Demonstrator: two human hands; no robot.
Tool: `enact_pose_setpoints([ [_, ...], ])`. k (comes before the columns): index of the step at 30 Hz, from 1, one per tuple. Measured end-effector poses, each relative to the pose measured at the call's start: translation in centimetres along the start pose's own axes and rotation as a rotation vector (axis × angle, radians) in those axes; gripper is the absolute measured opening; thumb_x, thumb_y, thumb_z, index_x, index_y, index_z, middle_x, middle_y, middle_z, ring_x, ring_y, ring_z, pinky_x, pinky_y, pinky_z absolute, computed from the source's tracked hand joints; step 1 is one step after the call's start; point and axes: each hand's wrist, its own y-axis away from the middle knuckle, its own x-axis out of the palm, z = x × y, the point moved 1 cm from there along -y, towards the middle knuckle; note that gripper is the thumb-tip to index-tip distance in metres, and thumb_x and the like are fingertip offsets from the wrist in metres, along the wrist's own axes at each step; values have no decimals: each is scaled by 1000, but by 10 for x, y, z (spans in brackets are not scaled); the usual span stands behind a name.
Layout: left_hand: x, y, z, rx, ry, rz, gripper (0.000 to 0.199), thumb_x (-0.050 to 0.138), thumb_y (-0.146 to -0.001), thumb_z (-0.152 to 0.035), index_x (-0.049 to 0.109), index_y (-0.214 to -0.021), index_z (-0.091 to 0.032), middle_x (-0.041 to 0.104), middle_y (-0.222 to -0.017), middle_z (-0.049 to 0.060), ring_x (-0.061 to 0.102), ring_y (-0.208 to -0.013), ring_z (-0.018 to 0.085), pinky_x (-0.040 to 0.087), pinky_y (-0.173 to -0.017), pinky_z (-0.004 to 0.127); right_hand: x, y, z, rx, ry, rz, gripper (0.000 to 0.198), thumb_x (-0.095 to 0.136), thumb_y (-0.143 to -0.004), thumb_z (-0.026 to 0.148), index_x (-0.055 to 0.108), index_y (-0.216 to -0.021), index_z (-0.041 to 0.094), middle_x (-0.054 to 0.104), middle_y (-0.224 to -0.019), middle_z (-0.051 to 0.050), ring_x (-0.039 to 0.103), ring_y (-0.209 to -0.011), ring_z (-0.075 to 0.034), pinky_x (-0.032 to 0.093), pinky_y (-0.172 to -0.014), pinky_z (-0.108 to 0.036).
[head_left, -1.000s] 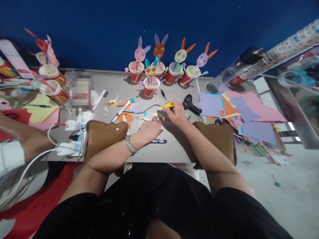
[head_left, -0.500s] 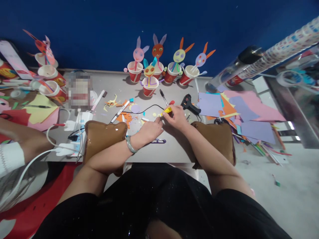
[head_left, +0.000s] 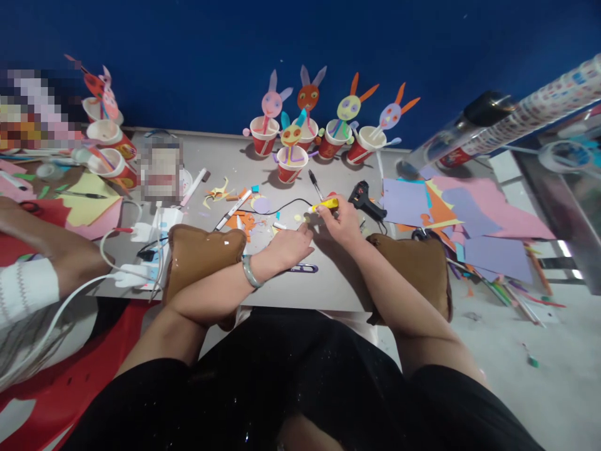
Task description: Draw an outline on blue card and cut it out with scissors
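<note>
My right hand (head_left: 345, 220) grips a yellow marker (head_left: 330, 204) between thumb and fingers, its pale tip pointing left, just above the table. My left hand (head_left: 290, 244) lies low on the table with its fingers stretched out and thumb apart. Its fingertips are beside a tiny pale yellow paper piece (head_left: 305, 220); whether they touch it I cannot tell. A small pale yellow disc (head_left: 297, 218) lies just left of that. Below the left hand is a purple-edged cutter (head_left: 305, 268), partly covered. A black pen (head_left: 314, 180) and a black glue gun (head_left: 365, 199) lie close to my right hand.
Several red paper cups (head_left: 292, 169) with paper rabbit figures stand along the blue wall. Brown cushions (head_left: 204, 254) lie under both forearms. Paper scraps and a white marker (head_left: 233, 210) lie left, coloured sheets (head_left: 402, 202) right. A power strip (head_left: 162, 250) and another person's arm (head_left: 61, 250) are at left.
The yellow marker now lies more level and shows more of its length in my right hand. My left fingers have spread slightly. The whole view has shifted a little.
</note>
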Motion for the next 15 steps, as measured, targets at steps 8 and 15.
enact_pose_setpoints([
  [8,-5,4,-3,2,-44,-43,35,45,-102,-32,62,-126,-12,52,-147,21,73,-90,26,57,-70,37,0,-2,2,91,-166,-19,28,60,-90,53,54,-94,25,71,-77,-4,69,-71,-25,55,-72,-42],
  [15,-2,3,-3,-96,-60,-28,36,41,-102,-24,60,-129,-10,55,-140,25,73,-91,27,58,-73,39,2,-3,5,6,-69,62,25,58,-91,49,59,-93,24,69,-77,-3,64,-67,-23,51,-67,-38],
])
